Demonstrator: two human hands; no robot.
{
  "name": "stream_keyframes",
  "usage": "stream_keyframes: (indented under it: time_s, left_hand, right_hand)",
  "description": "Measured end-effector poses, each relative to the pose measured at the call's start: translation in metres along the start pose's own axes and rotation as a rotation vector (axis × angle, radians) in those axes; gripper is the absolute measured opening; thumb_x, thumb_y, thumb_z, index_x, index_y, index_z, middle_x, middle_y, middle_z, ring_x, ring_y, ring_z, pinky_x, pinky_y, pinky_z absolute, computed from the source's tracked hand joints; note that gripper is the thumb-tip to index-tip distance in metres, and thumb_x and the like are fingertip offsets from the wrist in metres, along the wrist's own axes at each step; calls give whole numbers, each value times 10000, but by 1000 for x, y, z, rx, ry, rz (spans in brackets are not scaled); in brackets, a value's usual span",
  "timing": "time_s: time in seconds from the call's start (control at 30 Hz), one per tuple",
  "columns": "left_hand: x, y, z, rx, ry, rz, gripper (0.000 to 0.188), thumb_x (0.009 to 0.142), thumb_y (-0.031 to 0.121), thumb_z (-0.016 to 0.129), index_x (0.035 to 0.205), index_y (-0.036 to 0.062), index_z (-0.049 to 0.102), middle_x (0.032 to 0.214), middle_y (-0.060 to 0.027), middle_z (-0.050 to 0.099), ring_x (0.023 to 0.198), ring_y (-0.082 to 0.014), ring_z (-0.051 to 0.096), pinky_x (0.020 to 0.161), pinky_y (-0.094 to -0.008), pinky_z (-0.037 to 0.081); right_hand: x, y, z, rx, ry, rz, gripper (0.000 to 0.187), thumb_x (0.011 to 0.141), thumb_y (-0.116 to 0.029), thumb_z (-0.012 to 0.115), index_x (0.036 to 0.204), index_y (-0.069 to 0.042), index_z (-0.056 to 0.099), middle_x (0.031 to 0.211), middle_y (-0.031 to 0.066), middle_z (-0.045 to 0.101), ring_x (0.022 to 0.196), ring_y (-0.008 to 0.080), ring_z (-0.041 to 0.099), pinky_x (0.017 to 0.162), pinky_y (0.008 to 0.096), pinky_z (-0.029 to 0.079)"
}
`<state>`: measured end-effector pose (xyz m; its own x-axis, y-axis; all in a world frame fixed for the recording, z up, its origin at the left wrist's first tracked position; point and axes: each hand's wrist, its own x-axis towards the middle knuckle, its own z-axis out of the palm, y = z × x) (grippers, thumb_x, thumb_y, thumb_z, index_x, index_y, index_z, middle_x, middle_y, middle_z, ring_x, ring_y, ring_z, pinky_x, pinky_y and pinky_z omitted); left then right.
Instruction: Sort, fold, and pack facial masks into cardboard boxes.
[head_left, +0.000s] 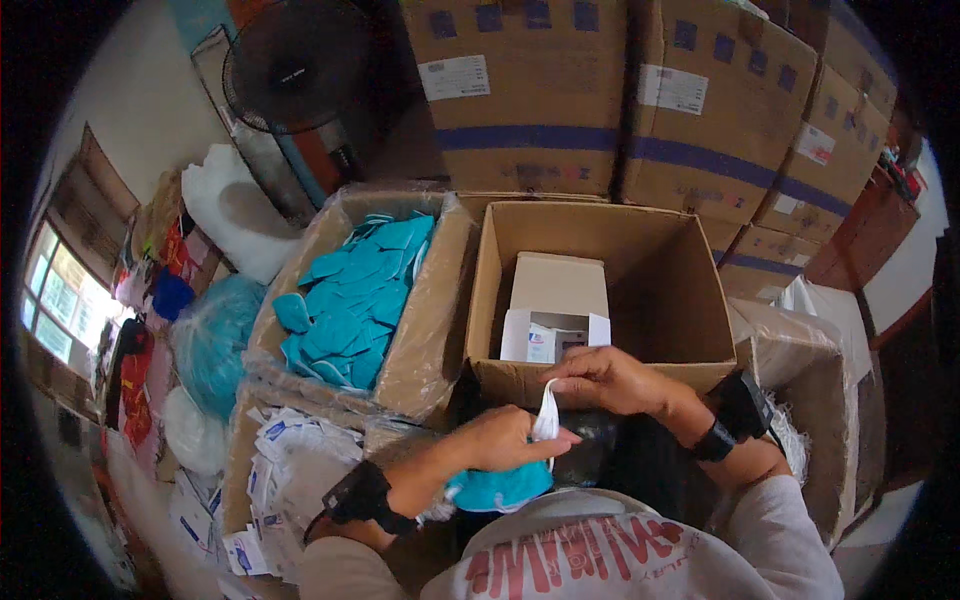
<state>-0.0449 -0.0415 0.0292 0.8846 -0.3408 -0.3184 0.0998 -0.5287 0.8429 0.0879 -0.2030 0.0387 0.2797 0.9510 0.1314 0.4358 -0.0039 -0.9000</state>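
In front of my body a narrow white band (546, 410) is stretched upright between my two hands. My right hand (605, 380) pinches its top end between thumb and fingers. Lower down, my left hand (500, 440) is closed round the bottom part of the band. A teal face mask (502, 487) lies just below my left hand, against my shirt; whether the band is joined to it, I cannot tell. Beyond my right hand, a small white carton (560, 285) with raised flaps sits inside a large open cardboard box (600, 380), with some printed packets in it.
To the left, a plastic-lined carton (425, 345) is heaped with teal masks (350, 300). Nearer on that side are white printed packets (285, 470). Stacked cardboard boxes (530, 100) stand behind. At the right is another open carton (820, 420) with white strands. A black fan (290, 75) stands at the back left.
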Motion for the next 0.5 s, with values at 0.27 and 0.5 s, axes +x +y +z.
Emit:
stream_keyframes:
  time_s: [0.27,0.5]
  left_hand:
    - [-11,10,-2,509,275,-114,330,886,369,350,1061,233,595,870,-201,605,815,-316,592,665,-399,476]
    - [-27,-23,30,238,-182,-4,386,873,438,381,827,114,586,777,-187,593,757,-367,569,664,-465,432]
  right_hand:
    - [-13,9,33,46,-250,360,321,905,-297,453,882,9,549,736,119,569,684,176,541,656,334,440]
    - [-46,2,39,-124,-727,221,259,888,-266,417,1009,-55,508,803,200,572,752,329,574,647,416,430]
